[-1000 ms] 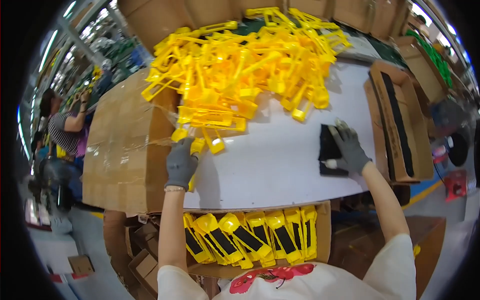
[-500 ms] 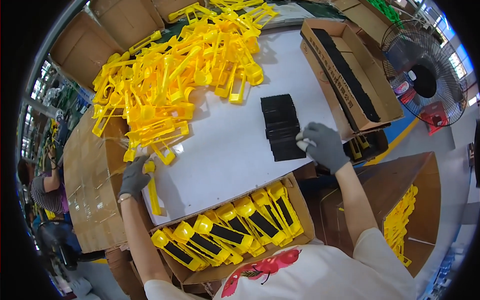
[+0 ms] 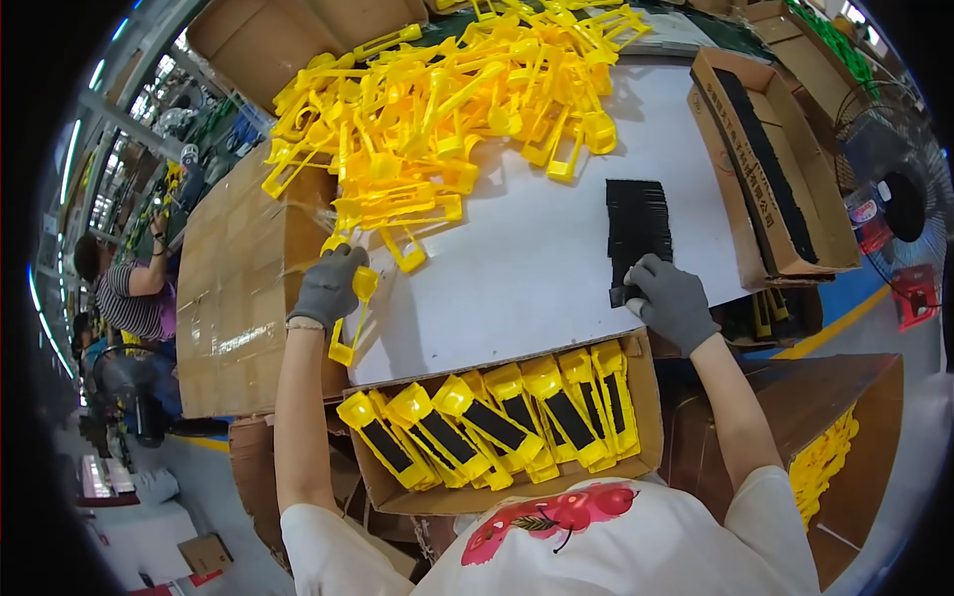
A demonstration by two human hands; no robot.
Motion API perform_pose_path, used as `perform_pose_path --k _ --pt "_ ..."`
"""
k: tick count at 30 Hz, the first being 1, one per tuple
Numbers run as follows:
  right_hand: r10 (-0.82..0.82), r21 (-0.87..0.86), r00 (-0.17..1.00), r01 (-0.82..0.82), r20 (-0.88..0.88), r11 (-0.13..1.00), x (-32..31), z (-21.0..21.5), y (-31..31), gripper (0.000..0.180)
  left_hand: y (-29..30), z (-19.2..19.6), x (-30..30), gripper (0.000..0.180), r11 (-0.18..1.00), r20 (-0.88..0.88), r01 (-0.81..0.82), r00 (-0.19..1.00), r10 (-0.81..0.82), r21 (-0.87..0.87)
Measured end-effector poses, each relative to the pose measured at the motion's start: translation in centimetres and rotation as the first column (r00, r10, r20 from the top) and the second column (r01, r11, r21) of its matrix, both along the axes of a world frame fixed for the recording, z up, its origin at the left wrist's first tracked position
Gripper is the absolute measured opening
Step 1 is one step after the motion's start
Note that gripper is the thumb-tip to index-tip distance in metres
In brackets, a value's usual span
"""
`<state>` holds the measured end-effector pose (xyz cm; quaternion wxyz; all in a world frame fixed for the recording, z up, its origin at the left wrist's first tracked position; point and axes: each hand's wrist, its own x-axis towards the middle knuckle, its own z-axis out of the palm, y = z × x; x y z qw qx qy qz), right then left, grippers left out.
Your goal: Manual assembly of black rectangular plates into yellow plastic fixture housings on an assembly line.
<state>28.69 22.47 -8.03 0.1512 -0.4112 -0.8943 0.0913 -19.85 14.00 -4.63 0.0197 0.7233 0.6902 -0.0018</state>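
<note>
Yellow plastic, smooth and glossy: the grey-gloved left hand (image 3: 328, 286) has its fingers clamped on a long slotted yellow handle piece (image 3: 352, 316), its long axis running down toward the person, at the white table's (image 3: 517, 278) near-left edge. The gloved right hand (image 3: 674, 298) presses on a flat stack of black ribbed strips (image 3: 636, 226); its fingers seem curled together, though the view is unclear. A tangled yellow heap (image 3: 447, 109) lies beyond, cardboard boxes (image 3: 775, 169) around.
</note>
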Motion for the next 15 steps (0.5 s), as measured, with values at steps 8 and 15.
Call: perform_pose_path --k 8,15 --pt "-0.246 -0.217 0.904 0.177 -0.35 0.96 0.4 2.8 -0.6 0.039 -5.1 9.5 6.5 0.065 0.98 0.409 -0.136 0.91 0.067 0.143" --pt "-0.594 -0.701 0.679 0.162 -0.432 0.694 1.0 4.6 -3.8 0.021 -10.0 5.0 9.7 0.022 0.856 0.936 -0.444 0.094 0.339 -0.266"
